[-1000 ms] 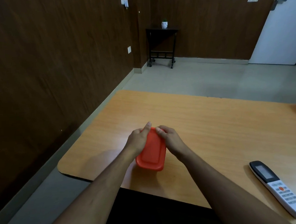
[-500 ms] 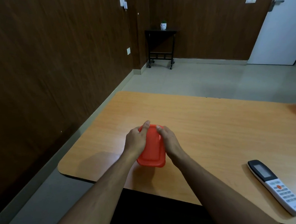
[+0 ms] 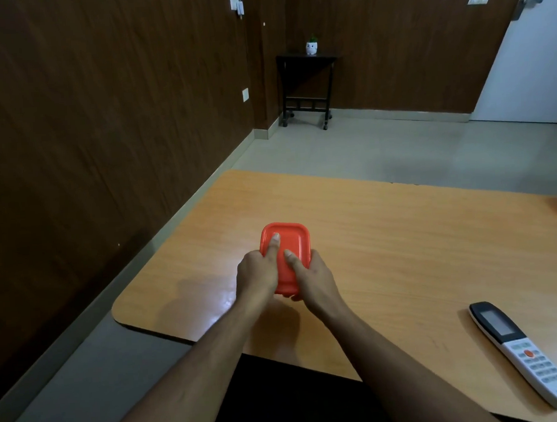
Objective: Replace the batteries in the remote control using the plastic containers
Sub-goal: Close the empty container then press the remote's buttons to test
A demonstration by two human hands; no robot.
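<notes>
Head view: a small orange rectangular plastic container with its lid on (image 3: 287, 252) sits at frame centre on the light wooden table (image 3: 401, 236), gripped at its near sides by the left hand (image 3: 257, 271) and right hand (image 3: 313, 278), thumbs pressed flat on the lid. It looks light, stiff and smooth, likely slippery; hold the base and pry at a lid corner. The long white remote control with a dark display end (image 3: 523, 353) lies untouched at lower right.

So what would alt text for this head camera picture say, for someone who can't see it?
Two bare hands, left hand and right hand, grip a closed orange container over a wooden table, thumbs on its lid. A white remote control lies at the table's near right edge.
</notes>
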